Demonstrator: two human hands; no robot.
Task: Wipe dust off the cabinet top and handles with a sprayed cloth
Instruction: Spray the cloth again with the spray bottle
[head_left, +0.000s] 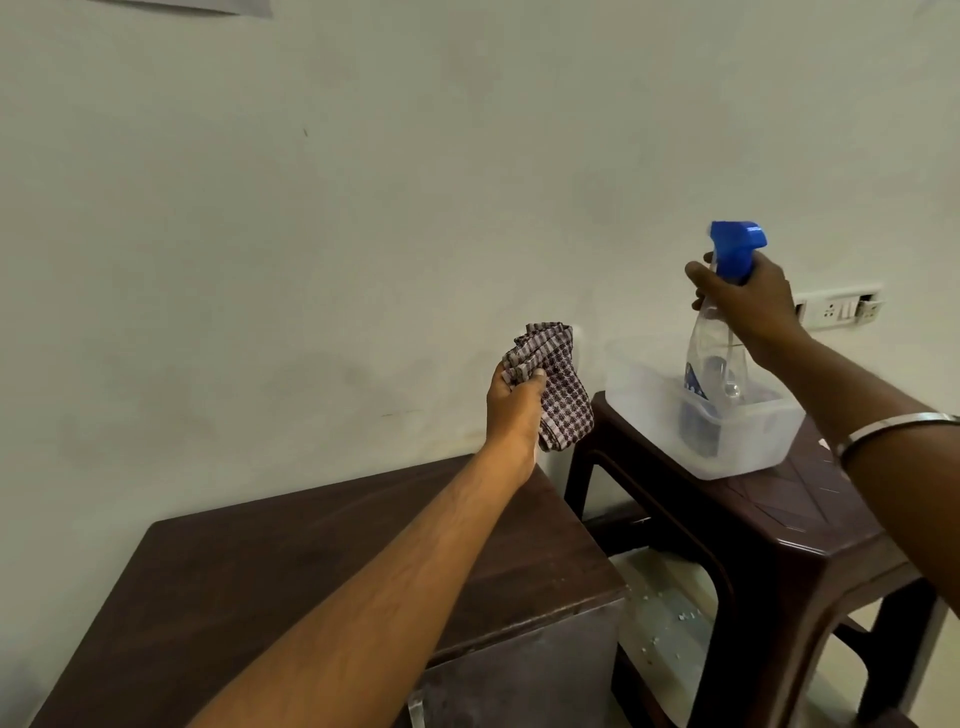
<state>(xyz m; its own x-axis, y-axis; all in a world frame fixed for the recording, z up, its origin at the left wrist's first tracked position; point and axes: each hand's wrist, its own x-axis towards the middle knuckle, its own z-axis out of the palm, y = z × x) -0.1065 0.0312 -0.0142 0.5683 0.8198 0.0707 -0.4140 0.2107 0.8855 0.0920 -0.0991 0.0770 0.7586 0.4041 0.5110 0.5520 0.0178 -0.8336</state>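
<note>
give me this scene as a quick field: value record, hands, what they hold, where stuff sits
left hand: raised over the cabinet, gripping a bunched brown-and-white checked cloth
right hand: holding a clear spray bottle with blue trigger head by the neck
bottle position: base within a translucent plastic tub
tub: on a dark brown plastic stool
dark brown wooden cabinet top: cloth not touching it

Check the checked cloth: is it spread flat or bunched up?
Bunched up. The checked cloth is crumpled in the left hand, held in the air above the cabinet top, folds hanging below the fist.
</note>
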